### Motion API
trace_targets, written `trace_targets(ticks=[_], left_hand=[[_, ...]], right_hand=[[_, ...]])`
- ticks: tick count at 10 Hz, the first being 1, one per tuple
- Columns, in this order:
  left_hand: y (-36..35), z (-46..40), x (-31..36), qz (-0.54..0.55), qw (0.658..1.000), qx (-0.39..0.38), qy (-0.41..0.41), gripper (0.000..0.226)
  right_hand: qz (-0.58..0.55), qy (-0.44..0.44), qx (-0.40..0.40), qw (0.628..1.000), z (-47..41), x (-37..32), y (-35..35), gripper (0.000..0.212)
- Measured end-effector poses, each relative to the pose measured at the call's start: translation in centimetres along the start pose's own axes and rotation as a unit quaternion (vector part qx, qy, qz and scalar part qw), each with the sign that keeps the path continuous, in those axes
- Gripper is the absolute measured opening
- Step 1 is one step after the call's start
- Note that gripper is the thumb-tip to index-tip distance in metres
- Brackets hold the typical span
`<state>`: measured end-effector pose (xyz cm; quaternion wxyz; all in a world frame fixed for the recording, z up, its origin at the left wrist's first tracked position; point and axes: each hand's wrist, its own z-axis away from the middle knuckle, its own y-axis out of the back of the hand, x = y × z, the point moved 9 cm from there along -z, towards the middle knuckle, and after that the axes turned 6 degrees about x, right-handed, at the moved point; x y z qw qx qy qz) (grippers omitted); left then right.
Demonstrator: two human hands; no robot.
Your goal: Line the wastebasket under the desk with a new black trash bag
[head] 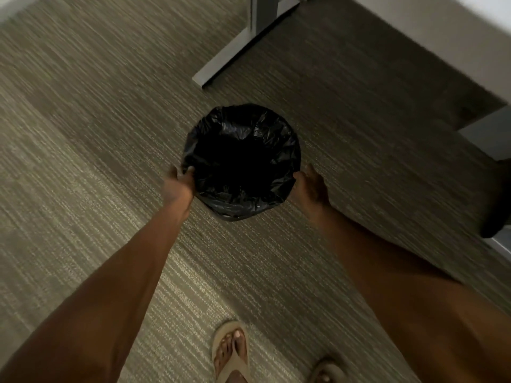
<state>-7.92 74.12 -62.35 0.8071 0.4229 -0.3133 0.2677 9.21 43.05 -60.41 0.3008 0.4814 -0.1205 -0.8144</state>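
A round wastebasket [231,214] stands on the carpet in the middle of the head view, seen from above. A glossy black trash bag [249,128] lines it, folded over the whole rim and hiding most of the basket. My left hand [179,183] grips the bagged rim on the left side, fingers curled over the edge. On the right side my right hand [311,186] is pressed flat against the bag, and I cannot tell if its fingers curl around the basket. The inside of the bag is dark.
A grey metal desk leg and foot [235,51] stand just beyond the basket. The desk top [428,37] runs along the upper right. A dark object [497,197] sits at the right edge. My feet in sandals [231,352] are on the carpet below.
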Motion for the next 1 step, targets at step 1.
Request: trace_targets(ticks=[1], left_hand=[[0.84, 3.04, 3.38, -0.135, 0.985, -0.013, -0.107, 0.109]], right_hand=[[0.211, 0.178, 0.055, 0.960, 3.11, -4.28, 2.03, 0.079]])
